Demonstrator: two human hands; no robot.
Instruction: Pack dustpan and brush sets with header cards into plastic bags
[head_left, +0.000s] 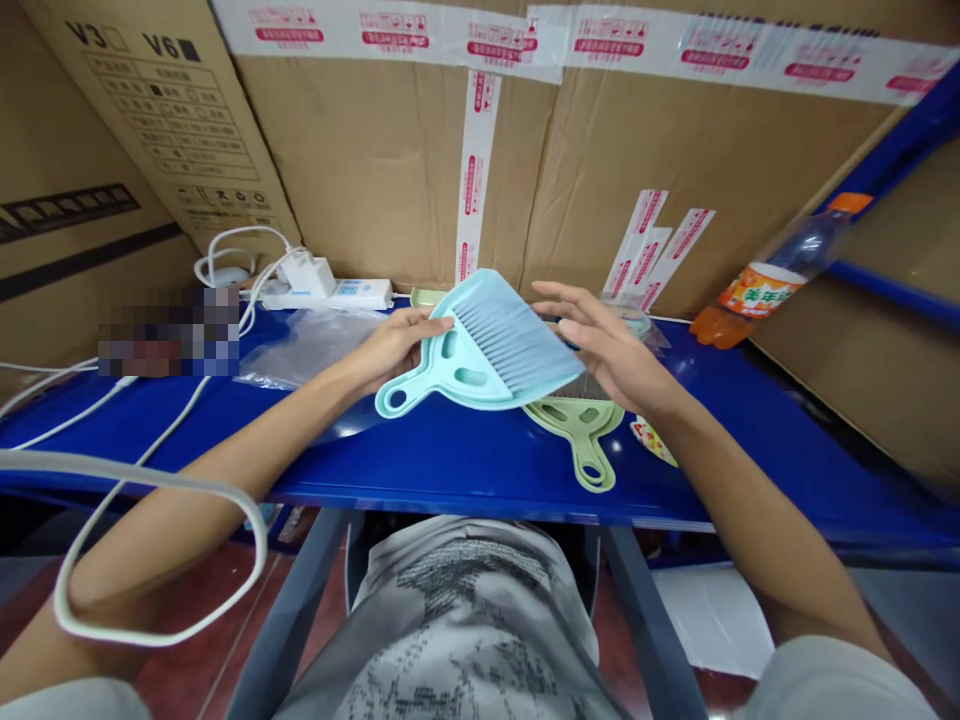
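Observation:
A light-blue mini dustpan with a brush nested in it (480,350) is held up over the blue table. My left hand (401,345) grips its left side, thumb on top near the handle end. To the right of the pan, my right hand (596,335) has its fingers stretched out and apart, close to the pan's edge; whether it touches is hard to tell. Below and right, a green dustpan and brush set (581,425) lies on the table, partly hidden by the blue one. A small colourful card or sticker (652,440) is by my right wrist.
Cardboard boxes (390,160) wall off the back. A white power strip (360,293) and cables stand at the back left, beside a clear plastic bag (300,345). An orange drink bottle (772,280) leans at the right. One white cable (255,560) loops across my left forearm.

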